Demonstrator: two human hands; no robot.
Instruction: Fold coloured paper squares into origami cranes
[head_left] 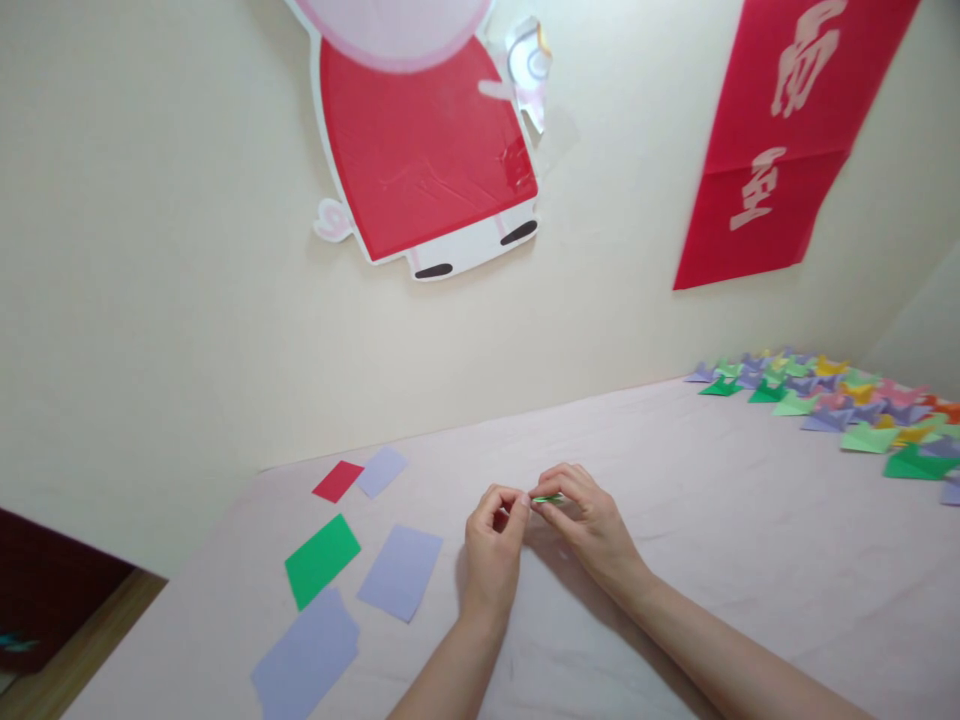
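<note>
Both of my hands meet over the middle of a pale pink table. My left hand and my right hand pinch a small folded green paper between their fingertips, just above the surface. The fingers of both hands are curled closed round it. Most of the green piece is hidden by the fingers.
Loose paper squares lie to the left: a red one, a green one and several lavender ones. A heap of folded coloured paper shapes fills the far right. The wall carries a cartoon cut-out and a red banner.
</note>
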